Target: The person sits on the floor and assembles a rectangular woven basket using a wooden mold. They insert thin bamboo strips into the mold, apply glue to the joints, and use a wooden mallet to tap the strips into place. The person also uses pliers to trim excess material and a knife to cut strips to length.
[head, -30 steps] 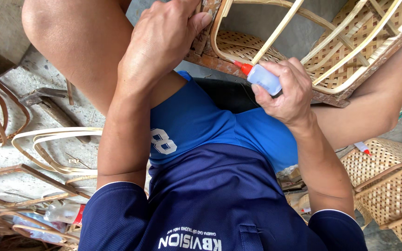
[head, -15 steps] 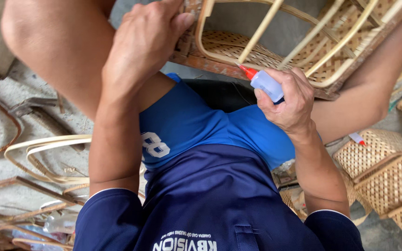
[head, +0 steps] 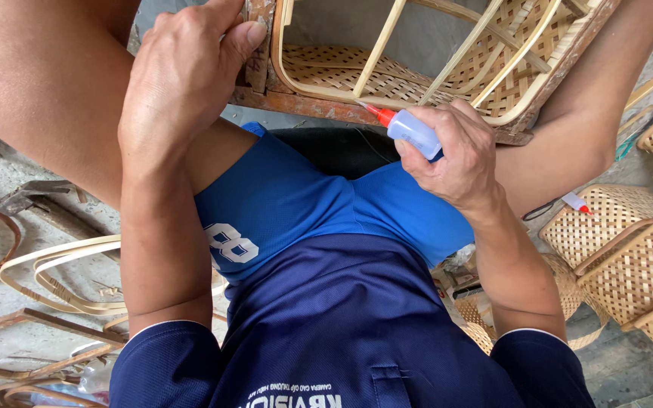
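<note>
Two hands work a woven basket frame (head: 447,68) far centre: left hand (head: 179,75) clasps its wooden corner, right hand (head: 455,155) pinches a glue bottle (head: 410,130), red nozzle touching the frame's near rim.

Around you, on concrete floor (head: 9,177):
- Finished woven baskets (head: 629,249) stacked at your right, tilted, touching one another.
- Small red-capped tube (head: 574,202) lying just beside top basket.
- Loose bent cane hoops (head: 62,276) at your left, overlapping.
- Rusty metal tool (head: 35,195) near your left knee, above hoops.
- Thin bamboo strips (head: 648,91) upper right, with green-handled item (head: 644,125) beside them; kind unclear.
- Clear plastic bottle (head: 88,374) lower left, partly hidden.
</note>
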A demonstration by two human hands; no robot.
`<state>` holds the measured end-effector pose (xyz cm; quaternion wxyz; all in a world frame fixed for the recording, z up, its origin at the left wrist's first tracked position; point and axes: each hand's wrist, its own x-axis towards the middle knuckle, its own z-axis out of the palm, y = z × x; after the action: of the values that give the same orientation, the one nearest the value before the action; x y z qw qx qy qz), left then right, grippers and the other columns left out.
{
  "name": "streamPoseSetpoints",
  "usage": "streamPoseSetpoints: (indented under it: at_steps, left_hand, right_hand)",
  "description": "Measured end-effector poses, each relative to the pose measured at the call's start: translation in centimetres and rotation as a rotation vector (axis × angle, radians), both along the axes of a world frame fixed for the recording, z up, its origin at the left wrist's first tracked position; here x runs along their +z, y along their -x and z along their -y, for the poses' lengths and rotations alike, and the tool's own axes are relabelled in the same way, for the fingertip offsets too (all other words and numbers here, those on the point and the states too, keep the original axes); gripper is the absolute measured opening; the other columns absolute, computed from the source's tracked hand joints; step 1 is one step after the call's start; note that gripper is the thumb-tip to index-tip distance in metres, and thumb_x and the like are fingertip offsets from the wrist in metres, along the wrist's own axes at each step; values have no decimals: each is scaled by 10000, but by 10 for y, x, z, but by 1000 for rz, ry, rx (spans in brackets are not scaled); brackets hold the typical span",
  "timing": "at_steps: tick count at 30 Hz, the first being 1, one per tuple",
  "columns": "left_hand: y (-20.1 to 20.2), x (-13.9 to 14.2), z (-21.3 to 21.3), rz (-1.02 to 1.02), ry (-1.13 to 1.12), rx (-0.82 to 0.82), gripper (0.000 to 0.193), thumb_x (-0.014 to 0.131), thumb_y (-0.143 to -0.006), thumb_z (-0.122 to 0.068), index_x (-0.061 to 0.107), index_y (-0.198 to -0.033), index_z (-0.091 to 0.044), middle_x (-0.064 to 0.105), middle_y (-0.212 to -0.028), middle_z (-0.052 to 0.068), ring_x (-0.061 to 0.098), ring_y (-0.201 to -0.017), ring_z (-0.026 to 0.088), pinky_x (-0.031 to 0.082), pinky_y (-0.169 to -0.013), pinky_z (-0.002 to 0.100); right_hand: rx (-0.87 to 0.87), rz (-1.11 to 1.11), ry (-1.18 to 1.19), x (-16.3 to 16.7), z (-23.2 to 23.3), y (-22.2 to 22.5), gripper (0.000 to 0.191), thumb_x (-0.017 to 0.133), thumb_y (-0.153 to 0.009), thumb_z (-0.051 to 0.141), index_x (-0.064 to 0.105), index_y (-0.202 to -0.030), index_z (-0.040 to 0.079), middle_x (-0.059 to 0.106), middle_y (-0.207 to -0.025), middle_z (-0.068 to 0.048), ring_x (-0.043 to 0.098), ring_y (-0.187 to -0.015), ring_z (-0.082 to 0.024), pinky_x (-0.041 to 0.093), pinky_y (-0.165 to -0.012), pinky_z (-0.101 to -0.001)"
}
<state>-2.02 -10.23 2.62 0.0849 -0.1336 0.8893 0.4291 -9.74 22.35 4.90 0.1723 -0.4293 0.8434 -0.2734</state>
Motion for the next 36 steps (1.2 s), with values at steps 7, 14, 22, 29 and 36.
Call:
streamPoseSetpoints:
  at_steps: [7, 14, 22, 29, 36]
  left_hand:
    - [4, 11, 0, 50, -30, 7, 200, 658, -1062, -171, 635, -1024, 24, 653, -802, 259, 652, -797, 470, 479, -685, 550]
    - [4, 21, -4, -23, -49, -20, 204, 667, -1082, -138, 666, -1211, 20, 688, -914, 256, 663, -813, 452, 486, -671, 516]
    - [9, 22, -8, 127, -24, -8, 232, 668, -1053, -167, 677, -1238, -27, 666, -835, 241, 686, -768, 416, 500, -671, 494]
    - [8, 26, -15, 195, -6, 16, 273, 672, -1061, -206, 668, -1304, -82, 663, -836, 219, 685, -751, 400, 502, -662, 486]
    - [1, 17, -11, 177, -17, -18, 233, 687, -1094, -213, 668, -1267, -58, 660, -896, 229, 666, -819, 407, 501, -697, 475]
  right_hand:
    - [-26, 15, -57, 15, -19, 8, 318, 839, -946, 93, 631, -1167, -2, 716, -991, -145, 662, -809, -301, 541, -760, -402]
    - [-52, 1, -122, 20, -38, 7, 317, 845, -905, 99, 655, -1143, 8, 710, -959, -136, 654, -834, -323, 544, -776, -421]
    - [-79, 37, -183, 35, -67, 17, 334, 849, -893, 106, 657, -1147, 5, 715, -997, -147, 676, -881, -331, 551, -798, -421]
    - [-82, 51, -172, 34, -80, 16, 308, 838, -917, 96, 651, -1144, 5, 725, -1013, -142, 685, -883, -313, 558, -797, -413]
    - [-108, 70, -254, 49, -100, 28, 313, 834, -920, 107, 655, -1160, 15, 718, -1009, -140, 675, -889, -303, 544, -796, -406]
